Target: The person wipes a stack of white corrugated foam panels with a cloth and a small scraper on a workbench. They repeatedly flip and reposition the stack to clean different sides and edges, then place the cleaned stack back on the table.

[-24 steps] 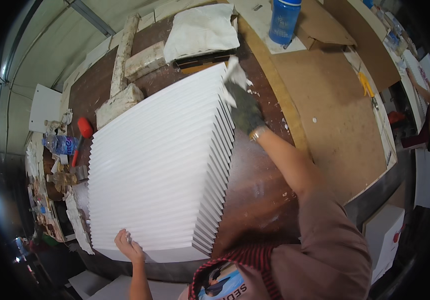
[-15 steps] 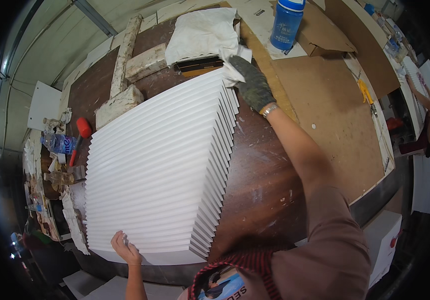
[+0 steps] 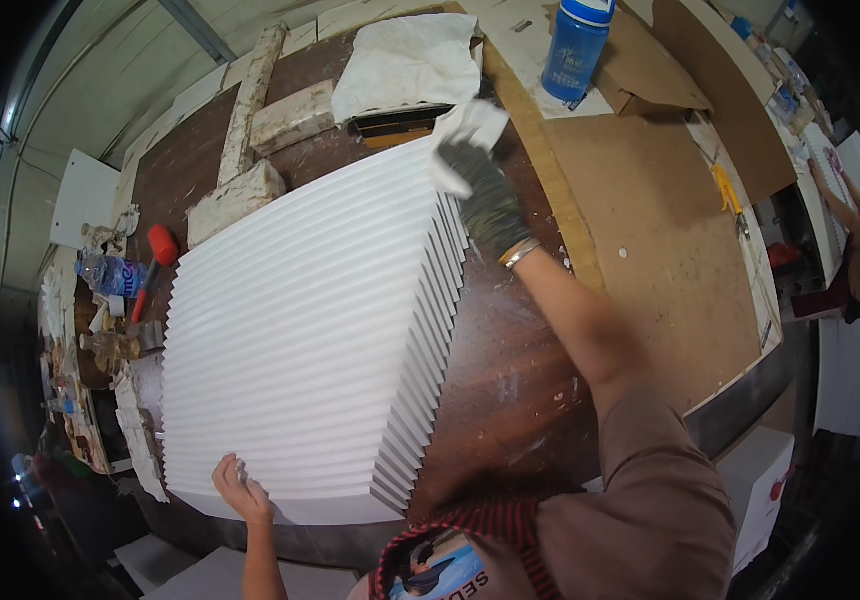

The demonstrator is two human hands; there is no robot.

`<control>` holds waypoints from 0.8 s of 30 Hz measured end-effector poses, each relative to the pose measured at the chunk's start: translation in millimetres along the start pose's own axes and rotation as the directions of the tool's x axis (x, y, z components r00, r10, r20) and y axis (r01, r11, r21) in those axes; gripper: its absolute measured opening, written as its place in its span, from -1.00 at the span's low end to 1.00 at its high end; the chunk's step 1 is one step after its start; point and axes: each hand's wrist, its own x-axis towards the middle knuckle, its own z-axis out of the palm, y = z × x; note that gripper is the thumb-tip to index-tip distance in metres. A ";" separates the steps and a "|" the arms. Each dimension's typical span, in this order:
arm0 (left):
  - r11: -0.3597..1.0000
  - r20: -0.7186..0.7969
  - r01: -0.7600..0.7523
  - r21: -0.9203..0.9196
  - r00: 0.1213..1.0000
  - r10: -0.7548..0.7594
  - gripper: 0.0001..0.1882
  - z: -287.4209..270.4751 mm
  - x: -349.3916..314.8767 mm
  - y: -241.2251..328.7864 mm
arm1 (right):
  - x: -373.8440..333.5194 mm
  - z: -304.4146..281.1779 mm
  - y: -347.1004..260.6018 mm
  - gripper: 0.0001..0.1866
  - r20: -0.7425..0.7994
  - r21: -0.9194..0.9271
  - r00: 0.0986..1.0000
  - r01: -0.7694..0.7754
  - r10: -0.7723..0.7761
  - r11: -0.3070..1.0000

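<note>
A large stack of long white slats (image 3: 290,340) lies on the brown tabletop, its stepped ends showing along the right side. My right hand (image 3: 488,200), in a dark camouflage-patterned glove, is closed on a white cloth (image 3: 485,122) at the far right corner of the stack. At the near left edge of the slats rests my bare left hand (image 3: 243,492). Its fingers are curled, with something small and greyish at the fingertips that I cannot make out.
Beyond the stack lie a folded white cloth pad (image 3: 408,65) and plaster-smeared blocks (image 3: 240,205). A red mallet (image 3: 162,246) and a plastic bottle (image 3: 110,275) are at the left. A blue bottle (image 3: 576,50), cardboard (image 3: 650,270) and a yellow-handled tool (image 3: 725,188) are at the right.
My right hand with the cloth has shifted slightly left and nearer, over the corner of the slats. The whole view has shifted a little; my left hand keeps its place at the near edge.
</note>
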 end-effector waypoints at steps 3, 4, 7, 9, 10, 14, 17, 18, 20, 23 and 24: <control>1.000 -0.008 -0.030 0.011 1.000 0.030 -0.59 0.7 4.0 0.1 | -56.3 6.5 -41.7 -0.23 0.021 -0.026 0.993 -0.116 0.117 0.993; 1.000 -0.020 -0.027 0.012 0.999 0.027 -0.59 1.1 3.4 0.8 | -72.6 2.0 -46.2 -0.26 0.042 0.012 0.987 -0.157 0.156 0.988; 0.999 -0.018 -0.030 0.017 0.999 0.030 -0.60 0.3 1.9 0.5 | -94.7 -32.1 -38.2 -0.42 0.334 -0.021 0.923 -0.195 0.191 0.981; 1.000 -0.014 -0.021 0.007 1.000 0.021 -0.61 0.4 1.3 0.9 | -77.0 -46.7 -40.8 -0.59 0.283 0.122 0.889 -0.405 0.359 0.906; 1.000 -0.015 -0.012 -0.006 1.000 0.012 -0.61 0.7 1.5 1.3 | -62.6 -50.0 -50.2 -0.56 0.138 0.134 0.962 -0.253 0.235 0.958; 1.000 -0.031 -0.009 -0.011 0.999 0.009 -0.62 0.9 3.1 3.2 | -27.2 -20.2 -160.9 -0.40 0.213 0.288 0.974 0.010 -0.074 0.958; 1.000 -0.034 -0.026 -0.008 0.999 0.025 -0.63 0.4 5.4 5.4 | -35.3 28.0 -252.2 -0.38 0.289 0.390 0.862 0.290 -0.416 0.874; 0.999 -0.033 -0.032 -0.003 0.999 0.032 -0.63 -0.2 5.9 6.1 | -41.1 38.9 -259.0 -0.41 0.421 0.323 0.820 0.264 -0.388 0.909; 0.999 -0.040 -0.049 0.018 0.998 0.050 -0.63 -1.3 6.5 7.2 | -53.2 47.7 -256.0 -0.46 0.543 0.296 0.742 0.270 -0.394 0.916; 0.995 -0.052 -0.080 0.053 0.995 0.083 -0.63 -2.1 6.3 8.0 | -65.2 10.7 -190.4 -0.61 0.365 0.303 0.875 0.213 -0.320 0.929; 0.995 -0.049 -0.075 0.061 0.996 0.078 -0.63 -2.3 6.0 7.9 | -66.1 -9.8 -164.6 -0.57 0.286 0.253 0.922 0.191 -0.262 0.948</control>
